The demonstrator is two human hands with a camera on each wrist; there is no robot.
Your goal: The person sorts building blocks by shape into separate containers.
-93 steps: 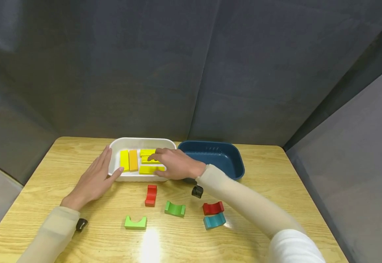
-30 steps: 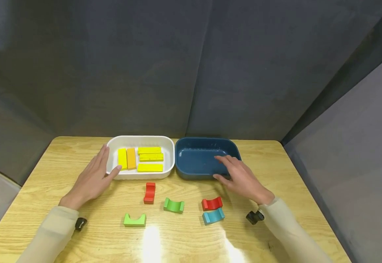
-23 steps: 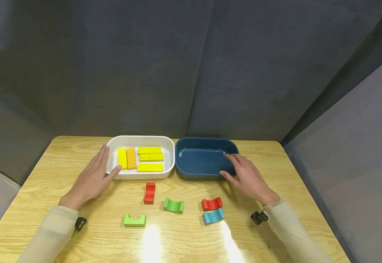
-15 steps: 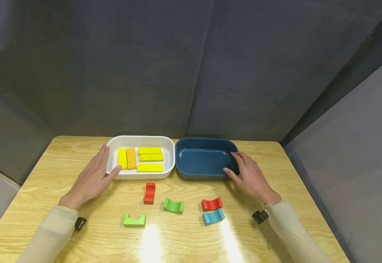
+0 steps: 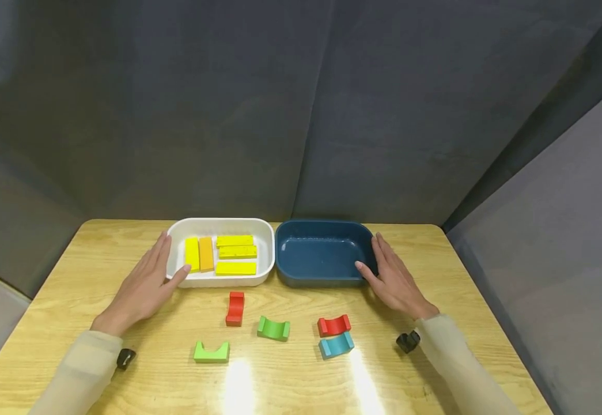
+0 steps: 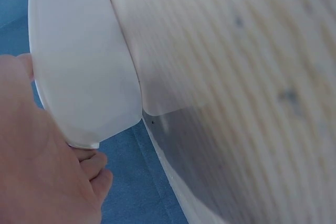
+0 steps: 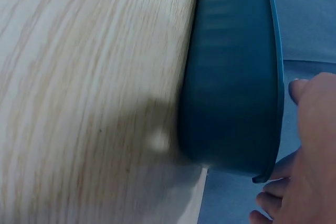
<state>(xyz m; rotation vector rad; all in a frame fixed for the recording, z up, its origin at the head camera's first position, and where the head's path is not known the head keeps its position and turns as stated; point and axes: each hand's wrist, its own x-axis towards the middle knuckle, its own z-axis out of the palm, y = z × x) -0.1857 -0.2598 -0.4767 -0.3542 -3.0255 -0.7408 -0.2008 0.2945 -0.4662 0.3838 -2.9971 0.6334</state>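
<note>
My left hand (image 5: 142,288) rests along the left end of a white tray (image 5: 223,283), fingers straight, thumb over the front corner. In the tray lie several yellow blocks (image 5: 235,268) and one orange block (image 5: 205,254). At the right end of a dark blue tray (image 5: 326,253) is my right hand (image 5: 398,282), fingers extended along the outer side, thumb near the front rim. No blocks show in the blue tray. The left wrist view shows the hand beside the white tray's end wall (image 6: 84,56); the right wrist view shows the blue tray's wall (image 7: 231,77) beside the other hand.
On the wooden table (image 5: 280,386), in front of the trays, lie arched blocks: a red one (image 5: 235,309), two green ones (image 5: 273,329) (image 5: 211,353), and a second red one (image 5: 334,325) against a blue one (image 5: 336,345). Dark cloth (image 5: 202,115) hangs behind.
My right hand has left the yellow blocks in the white tray and moved right across the blue tray to its right end. My left hand has stayed at the white tray.
</note>
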